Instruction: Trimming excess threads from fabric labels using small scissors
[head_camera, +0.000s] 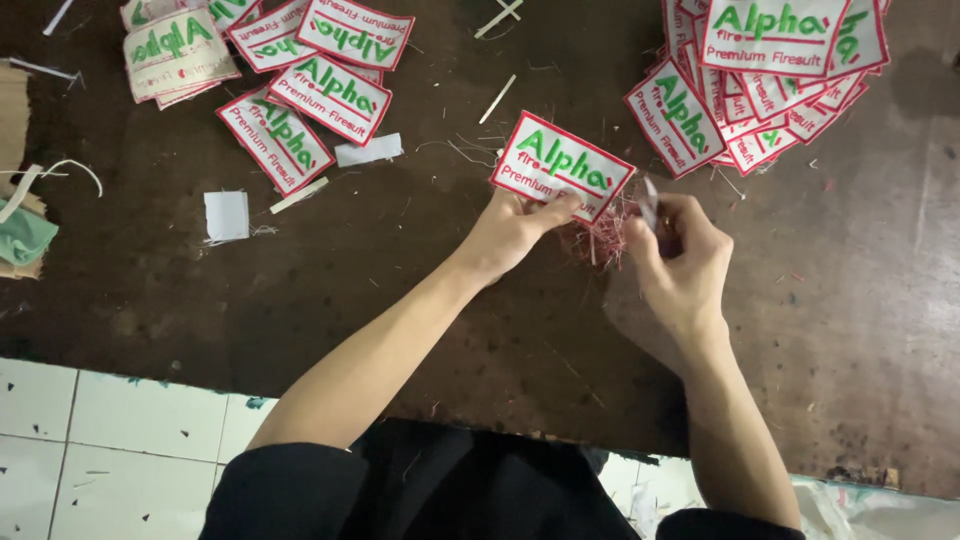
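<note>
Trimming looks to be the step in hand: the left hand (508, 232) pinches a white embroidered patch (562, 166) with a red border and green lettering by its lower edge, fingers and thumb closed on it, holding it just off the dark worktable (330, 290) near the middle of the view. At three o'clock from it, the right hand (680, 262) is curled shut around a small metal snipping tool (650, 203), its tip up beside the patch's right corner. Between the hands lies a tuft of red thread clippings (598, 238). A heap of like patches (770, 80) sits at one o'clock, a looser spread of patches (280, 75) at eleven. By my judgement, the next move calls for steadying the border and bringing the blade tight against stray threads without nicking the stitching
</note>
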